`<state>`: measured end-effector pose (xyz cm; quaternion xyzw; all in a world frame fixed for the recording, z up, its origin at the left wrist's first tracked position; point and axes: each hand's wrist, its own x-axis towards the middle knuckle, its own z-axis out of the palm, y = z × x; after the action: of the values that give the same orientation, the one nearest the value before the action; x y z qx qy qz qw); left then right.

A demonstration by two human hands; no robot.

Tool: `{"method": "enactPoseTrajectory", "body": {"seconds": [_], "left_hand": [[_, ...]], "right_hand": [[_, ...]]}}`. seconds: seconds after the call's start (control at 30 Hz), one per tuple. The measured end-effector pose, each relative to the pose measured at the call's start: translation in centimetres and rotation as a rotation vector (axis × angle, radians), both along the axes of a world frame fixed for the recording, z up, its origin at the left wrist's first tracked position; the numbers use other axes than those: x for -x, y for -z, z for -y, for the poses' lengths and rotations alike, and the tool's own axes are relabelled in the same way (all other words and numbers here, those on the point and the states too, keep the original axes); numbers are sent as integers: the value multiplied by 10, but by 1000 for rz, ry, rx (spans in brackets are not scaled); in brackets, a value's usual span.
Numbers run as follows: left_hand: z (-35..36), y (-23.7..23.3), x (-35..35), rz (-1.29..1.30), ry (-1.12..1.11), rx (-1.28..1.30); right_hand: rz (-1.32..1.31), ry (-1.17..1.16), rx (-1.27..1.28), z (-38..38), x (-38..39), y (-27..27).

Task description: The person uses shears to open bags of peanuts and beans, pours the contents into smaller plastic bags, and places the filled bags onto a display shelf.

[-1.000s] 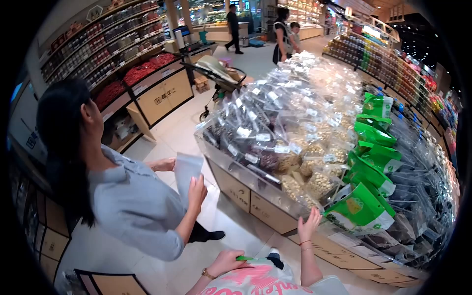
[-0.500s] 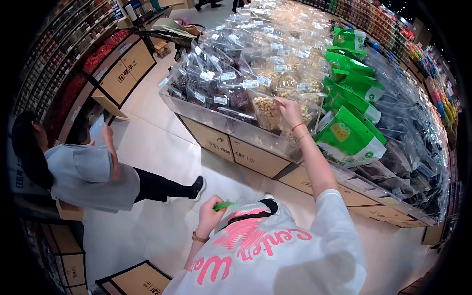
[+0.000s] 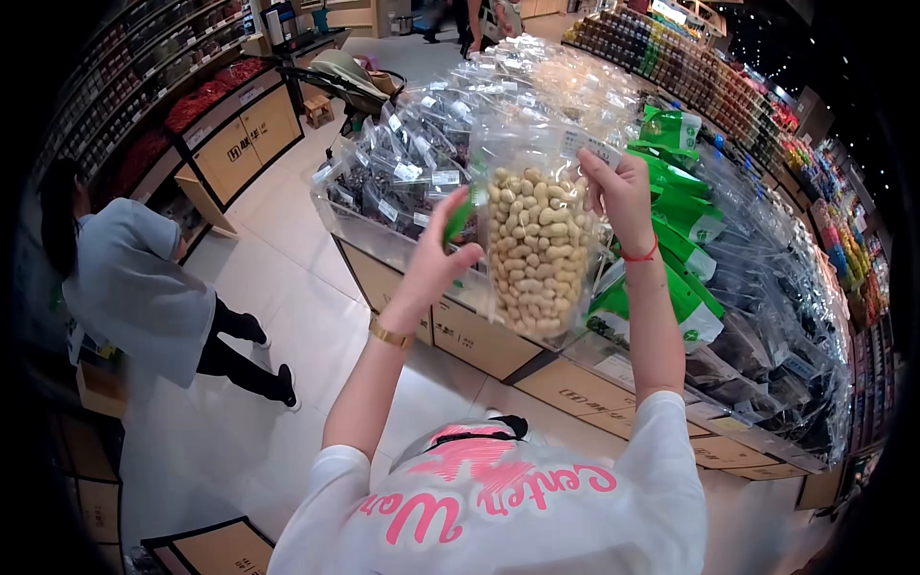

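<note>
A clear plastic bag of peanuts (image 3: 539,254) hangs upright in front of me, above the display's near edge. My right hand (image 3: 618,192) pinches it at the upper right side, beside a white label. To the bag's left is my left hand (image 3: 443,247), fingers curled round a small green object (image 3: 458,218) whose kind I cannot tell. The left thumb points toward the bag's side. Behind the bag, more clear labelled bags (image 3: 407,172) of dark goods lie in the display.
Green-and-white bags (image 3: 685,297) stand in a row right of my right hand, with dark-filled bags (image 3: 747,355) beyond. A person in grey (image 3: 139,264) stands at left by the shelves (image 3: 134,72). A stroller (image 3: 350,77) is parked behind the display bin (image 3: 335,216).
My right hand has lifted the peanut bag out of the display toward me. My left hand has risen from my waist to the bag's left side, keeping the green object. The person at left has shifted.
</note>
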<state>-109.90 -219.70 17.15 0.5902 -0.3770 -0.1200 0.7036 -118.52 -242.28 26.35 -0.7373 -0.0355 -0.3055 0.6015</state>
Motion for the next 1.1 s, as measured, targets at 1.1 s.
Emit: {"method": "enactPoseTrajectory", "body": {"seconds": [1.1], "left_hand": [[117,69,108,-50,549,-338]], "right_hand": [[215,79,-923,-30,173,171]]}}
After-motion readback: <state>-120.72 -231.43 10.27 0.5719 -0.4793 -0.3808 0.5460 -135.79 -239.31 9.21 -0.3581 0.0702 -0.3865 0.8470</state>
